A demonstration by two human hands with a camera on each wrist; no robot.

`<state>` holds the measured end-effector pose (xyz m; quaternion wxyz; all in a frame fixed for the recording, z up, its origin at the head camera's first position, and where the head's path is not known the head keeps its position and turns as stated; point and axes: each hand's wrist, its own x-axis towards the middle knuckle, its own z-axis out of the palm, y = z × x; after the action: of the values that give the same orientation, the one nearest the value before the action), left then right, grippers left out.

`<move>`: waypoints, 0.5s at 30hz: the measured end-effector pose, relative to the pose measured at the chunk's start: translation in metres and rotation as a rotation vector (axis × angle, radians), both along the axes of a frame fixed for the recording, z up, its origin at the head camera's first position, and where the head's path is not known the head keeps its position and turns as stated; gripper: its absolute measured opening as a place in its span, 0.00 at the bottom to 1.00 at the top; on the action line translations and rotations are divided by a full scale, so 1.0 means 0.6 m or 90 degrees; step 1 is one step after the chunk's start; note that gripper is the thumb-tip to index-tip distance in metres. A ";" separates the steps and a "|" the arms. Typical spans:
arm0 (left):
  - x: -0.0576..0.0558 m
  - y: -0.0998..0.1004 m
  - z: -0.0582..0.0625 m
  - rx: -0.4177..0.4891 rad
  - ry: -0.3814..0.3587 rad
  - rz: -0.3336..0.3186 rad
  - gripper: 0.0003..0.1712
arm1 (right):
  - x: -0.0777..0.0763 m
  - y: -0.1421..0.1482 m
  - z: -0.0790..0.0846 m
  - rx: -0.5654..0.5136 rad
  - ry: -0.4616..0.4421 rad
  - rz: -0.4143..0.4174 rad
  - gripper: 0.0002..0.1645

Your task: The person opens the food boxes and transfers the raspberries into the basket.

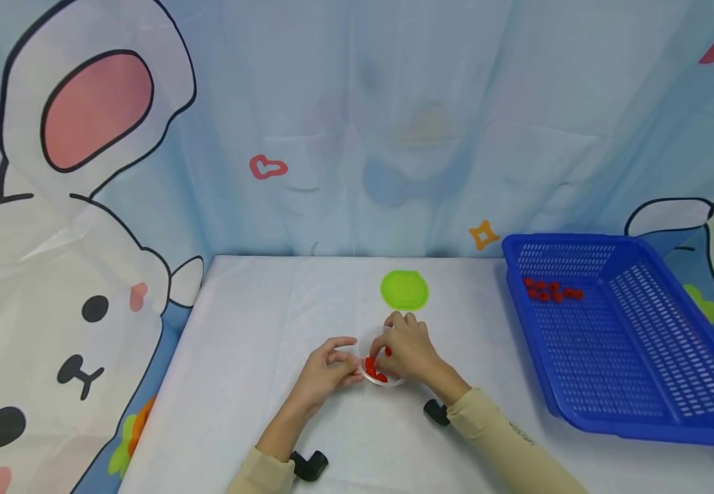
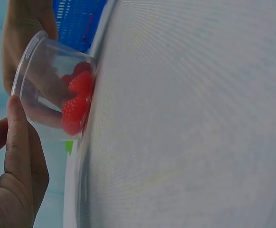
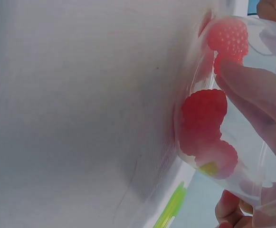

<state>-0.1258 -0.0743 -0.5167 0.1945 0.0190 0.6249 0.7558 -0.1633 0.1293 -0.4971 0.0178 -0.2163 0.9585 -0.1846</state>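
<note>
A clear plastic cup (image 2: 64, 53) stands on the white table with several red raspberries (image 2: 74, 115) at its bottom. My right hand (image 1: 410, 350) reaches into the cup from the right, and its fingers (image 3: 259, 88) pinch a small raspberry (image 3: 223, 61) there. More raspberries (image 3: 203, 118) lie beside those fingertips against the cup's wall. On the cup's left side, my left hand (image 1: 330, 370) steadies it, one extended finger (image 2: 17, 137) touching the rim. The thumb stays apart from that finger in the left wrist view.
A round green lid (image 1: 404, 290) lies flat behind the cup. To the right stands a large blue basket (image 1: 591, 418) with several red pieces (image 1: 553, 291) in its far left corner. Black fittings (image 1: 310, 466) sit by both forearms. A printed curtain (image 1: 344, 137) hangs behind.
</note>
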 end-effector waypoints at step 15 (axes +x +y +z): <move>0.001 -0.002 -0.001 0.006 0.005 0.002 0.26 | -0.006 0.018 -0.001 -0.067 -0.024 0.031 0.08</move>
<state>-0.1253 -0.0752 -0.5173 0.1908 0.0223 0.6220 0.7591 -0.1669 0.1403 -0.4979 0.0290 -0.2368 0.9413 -0.2387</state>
